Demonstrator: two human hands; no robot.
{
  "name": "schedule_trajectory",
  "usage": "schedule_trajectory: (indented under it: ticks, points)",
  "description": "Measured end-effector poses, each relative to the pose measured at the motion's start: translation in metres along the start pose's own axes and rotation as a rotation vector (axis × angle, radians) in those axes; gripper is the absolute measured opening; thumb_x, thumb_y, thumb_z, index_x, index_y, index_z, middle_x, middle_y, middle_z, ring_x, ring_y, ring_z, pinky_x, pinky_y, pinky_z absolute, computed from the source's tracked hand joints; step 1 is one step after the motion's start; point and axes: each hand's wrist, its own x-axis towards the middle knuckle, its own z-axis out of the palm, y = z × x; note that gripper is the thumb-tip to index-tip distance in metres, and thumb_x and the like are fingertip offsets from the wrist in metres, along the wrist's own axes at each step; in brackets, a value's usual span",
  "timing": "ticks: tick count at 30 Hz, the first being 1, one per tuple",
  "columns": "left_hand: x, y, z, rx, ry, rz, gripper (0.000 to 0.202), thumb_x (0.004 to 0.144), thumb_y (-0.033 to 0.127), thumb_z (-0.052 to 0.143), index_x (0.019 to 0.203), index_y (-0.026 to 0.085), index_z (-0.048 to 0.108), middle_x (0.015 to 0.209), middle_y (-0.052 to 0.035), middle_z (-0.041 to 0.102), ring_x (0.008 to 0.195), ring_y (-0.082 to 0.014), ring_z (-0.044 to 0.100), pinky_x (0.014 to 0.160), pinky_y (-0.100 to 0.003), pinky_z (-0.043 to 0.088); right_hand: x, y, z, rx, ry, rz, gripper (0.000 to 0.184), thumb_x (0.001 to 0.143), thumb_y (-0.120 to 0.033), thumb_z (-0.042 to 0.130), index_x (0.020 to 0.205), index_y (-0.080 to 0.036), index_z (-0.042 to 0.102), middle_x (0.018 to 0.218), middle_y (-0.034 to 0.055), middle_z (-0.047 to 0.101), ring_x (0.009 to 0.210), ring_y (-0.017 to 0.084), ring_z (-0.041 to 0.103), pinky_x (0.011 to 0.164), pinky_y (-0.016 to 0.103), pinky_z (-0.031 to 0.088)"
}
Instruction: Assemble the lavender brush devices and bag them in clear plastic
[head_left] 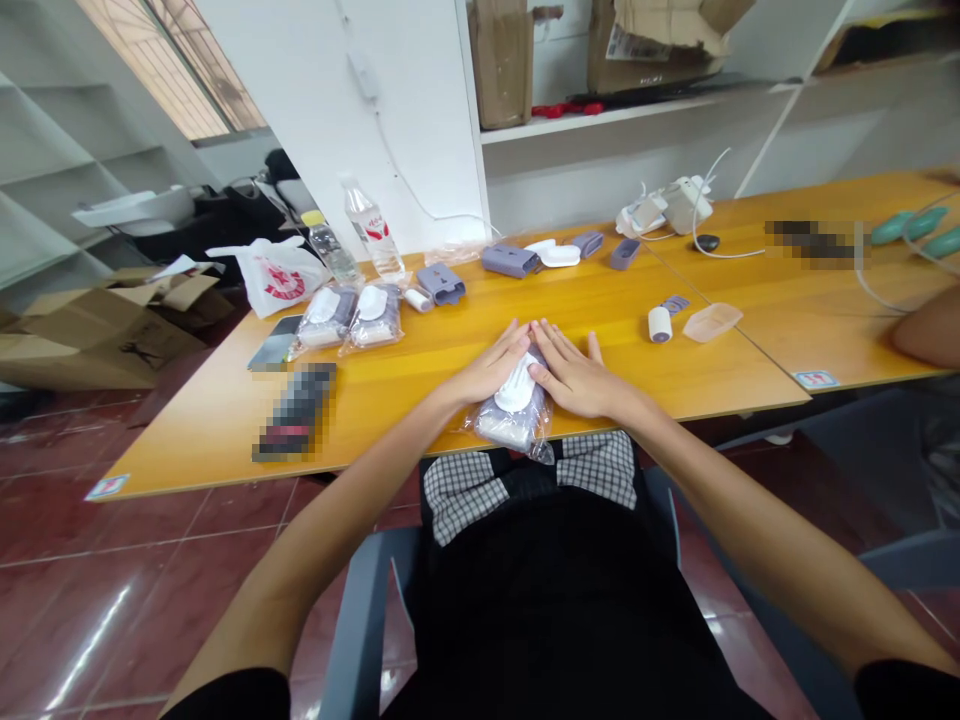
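Honey-coloured wood forms a long table [420,365] running across the middle of the frame, seen from above by a seated person. At the centre of the frame, on the table's near edge, lies a clear plastic bag [514,418] holding a white and grey object; its lower end overhangs the edge slightly. Both of the person's hands lie flat on top of the bag. The left hand [489,370] comes in from the lower left, the right hand [579,380] from the lower right, and their fingertips meet over the bag's far end. The fingers of each hand are stretched out straight and lie close together, pressing down rather than gripping. Left of centre, further back on the table, sit two filled bags [349,318] side by side. Behind them stand two water bottles [371,235], with a white carrier bag with red print [274,275] at the table's left end. Right of the hands, apart from them, are a small white roll [660,324] and a clear tray [712,322]. Another person's arm [926,330] rests at the right edge of the frame.
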Motion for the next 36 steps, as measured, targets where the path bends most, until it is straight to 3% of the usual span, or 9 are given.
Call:
schedule_trajectory:
  ticks: [3, 8, 11, 15, 20, 24, 28, 32, 36]
  points:
    - [0.0, 0.001, -0.001, -0.156, 0.018, -0.102, 0.062, 0.111, 0.066, 0.038, 0.161, 0.032, 0.054, 0.178, -0.0054, 0.041, 0.171, -0.0287, 0.023, 0.138, -0.047, 0.031, 0.002, -0.003, 0.004, 0.021, 0.02, -0.009, 0.084, 0.109, -0.075, 0.011, 0.18, -0.032, -0.001, 0.186, 0.007, 0.01, 0.171, 0.04, 0.015, 0.132, 0.08, 0.005]
    - [0.005, 0.001, -0.012, -0.287, 0.09, -0.103, 0.046, 0.103, 0.056, 0.064, 0.139, 0.026, 0.071, 0.163, -0.0119, 0.061, 0.162, -0.0329, 0.044, 0.131, -0.048, 0.042, 0.006, 0.003, 0.005, 0.034, 0.051, -0.008, 0.086, 0.106, -0.08, 0.022, 0.18, -0.035, 0.014, 0.183, 0.0078, 0.026, 0.168, 0.045, 0.027, 0.131, 0.083, 0.0]
    - [0.004, 0.002, -0.032, -0.264, 0.173, -0.123, 0.04, 0.104, 0.052, 0.064, 0.131, 0.025, 0.074, 0.151, -0.0121, 0.071, 0.153, -0.0334, 0.055, 0.129, -0.049, 0.043, 0.005, 0.012, 0.003, 0.011, 0.107, 0.059, 0.09, 0.104, -0.085, 0.028, 0.175, -0.03, 0.036, 0.173, 0.0147, 0.048, 0.161, 0.05, 0.038, 0.126, 0.088, -0.003]
    - [-0.015, 0.017, -0.052, -0.162, 0.269, -0.158, 0.044, 0.107, 0.054, 0.058, 0.133, 0.022, 0.073, 0.153, -0.013, 0.068, 0.158, -0.0344, 0.049, 0.13, -0.049, 0.04, 0.0, 0.024, -0.007, -0.031, 0.167, 0.149, 0.086, 0.101, -0.087, 0.033, 0.153, -0.026, 0.067, 0.144, 0.0204, 0.073, 0.147, 0.056, 0.053, 0.12, 0.094, -0.004]
    - [-0.056, 0.053, -0.034, -0.126, 0.187, -0.069, 0.051, 0.099, 0.053, 0.072, 0.141, 0.024, 0.069, 0.154, -0.0135, 0.067, 0.157, -0.0388, 0.05, 0.132, -0.054, 0.039, -0.004, 0.012, -0.015, -0.029, 0.166, 0.039, 0.087, 0.105, -0.081, 0.03, 0.174, -0.029, 0.036, 0.178, 0.014, 0.04, 0.167, 0.052, 0.023, 0.126, 0.089, 0.005]
    - [-0.071, 0.059, -0.022, -0.019, 0.049, 0.021, 0.083, 0.082, 0.045, 0.089, 0.157, 0.03, 0.057, 0.168, -0.0115, 0.053, 0.162, -0.042, 0.041, 0.136, -0.059, 0.032, -0.001, -0.002, -0.009, 0.001, 0.037, -0.036, 0.089, 0.107, -0.077, 0.027, 0.18, -0.03, 0.012, 0.186, 0.009, 0.016, 0.17, 0.045, 0.015, 0.131, 0.081, 0.016]
    - [-0.064, 0.033, -0.034, 0.052, 0.025, 0.011, 0.097, 0.073, 0.038, 0.093, 0.161, 0.031, 0.052, 0.171, -0.0125, 0.05, 0.155, -0.0444, 0.049, 0.13, -0.058, 0.041, -0.003, 0.005, -0.024, 0.038, -0.044, -0.029, 0.083, 0.107, -0.078, 0.026, 0.178, -0.036, 0.025, 0.184, 0.0058, 0.027, 0.167, 0.045, 0.029, 0.129, 0.079, 0.025]
    - [-0.06, 0.007, -0.051, 0.193, 0.118, -0.085, 0.092, 0.073, 0.045, 0.093, 0.155, 0.024, 0.059, 0.162, -0.0169, 0.058, 0.151, -0.0469, 0.052, 0.129, -0.062, 0.038, -0.011, 0.021, -0.055, 0.073, -0.08, -0.041, 0.077, 0.109, -0.076, 0.02, 0.16, -0.035, 0.059, 0.163, 0.0097, 0.062, 0.152, 0.046, 0.054, 0.121, 0.073, 0.042]
    - [-0.063, -0.002, -0.054, 0.194, 0.11, -0.064, 0.087, 0.075, 0.051, 0.093, 0.151, 0.026, 0.062, 0.157, -0.0148, 0.063, 0.145, -0.042, 0.059, 0.127, -0.056, 0.041, -0.01, 0.031, -0.056, 0.035, 0.081, -0.104, 0.092, 0.095, -0.083, 0.057, 0.17, -0.032, 0.044, 0.173, 0.0133, 0.049, 0.161, 0.05, 0.037, 0.126, 0.075, 0.033]
